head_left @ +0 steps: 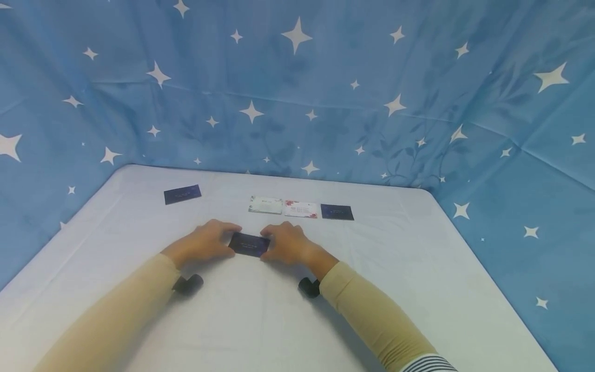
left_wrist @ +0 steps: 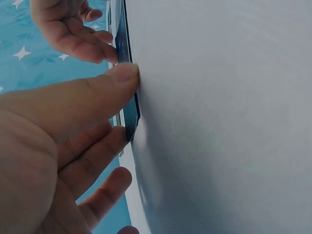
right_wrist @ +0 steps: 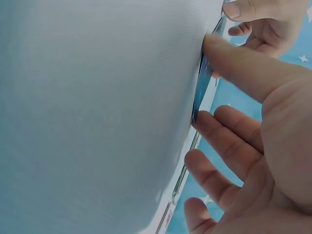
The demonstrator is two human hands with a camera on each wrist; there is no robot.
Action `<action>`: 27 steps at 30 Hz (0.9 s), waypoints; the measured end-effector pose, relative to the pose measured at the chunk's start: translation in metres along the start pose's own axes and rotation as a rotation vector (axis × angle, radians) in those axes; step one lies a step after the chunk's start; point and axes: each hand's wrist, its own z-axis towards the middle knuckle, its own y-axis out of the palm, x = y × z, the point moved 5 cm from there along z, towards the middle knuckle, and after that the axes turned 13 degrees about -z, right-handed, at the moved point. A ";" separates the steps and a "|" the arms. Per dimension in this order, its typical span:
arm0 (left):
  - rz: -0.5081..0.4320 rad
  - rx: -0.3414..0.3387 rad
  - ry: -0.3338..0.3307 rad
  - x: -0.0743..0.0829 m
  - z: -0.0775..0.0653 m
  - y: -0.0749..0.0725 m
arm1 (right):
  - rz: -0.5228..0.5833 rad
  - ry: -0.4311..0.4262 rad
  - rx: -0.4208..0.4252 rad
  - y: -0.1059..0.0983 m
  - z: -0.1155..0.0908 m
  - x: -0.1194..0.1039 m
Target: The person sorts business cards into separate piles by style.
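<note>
A dark blue card (head_left: 249,244), printed with small text, lies in front of me between my hands. My left hand (head_left: 206,242) pinches its left end, thumb at the near edge and a finger at the far edge. At the right end, my right hand (head_left: 289,245) pinches it the same way. Seen edge-on in the left wrist view, the card (left_wrist: 130,117) is between thumb and finger, low over the white cloth. The right wrist view also has the card (right_wrist: 202,83) nearly edge-on; whether it touches the cloth I cannot tell.
Beyond my hands lie a white card with green corners (head_left: 265,205), a white card with red flowers (head_left: 301,209) and another dark card (head_left: 337,212) in a row. One more dark card (head_left: 183,194) lies tilted at the far left. A blue starred curtain (head_left: 297,103) surrounds the white table (head_left: 409,289).
</note>
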 end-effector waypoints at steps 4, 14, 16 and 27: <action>0.042 0.031 -0.006 0.003 0.002 0.001 | -0.015 0.004 0.011 0.002 0.001 0.003; 0.112 0.059 0.083 0.024 0.024 0.009 | 0.114 0.035 0.050 -0.006 -0.009 0.037; 0.114 0.059 0.106 0.033 0.034 0.013 | 0.143 0.042 0.059 -0.010 -0.013 0.052; 0.203 0.056 0.178 0.097 0.119 0.045 | 0.223 0.096 0.077 -0.034 -0.032 0.157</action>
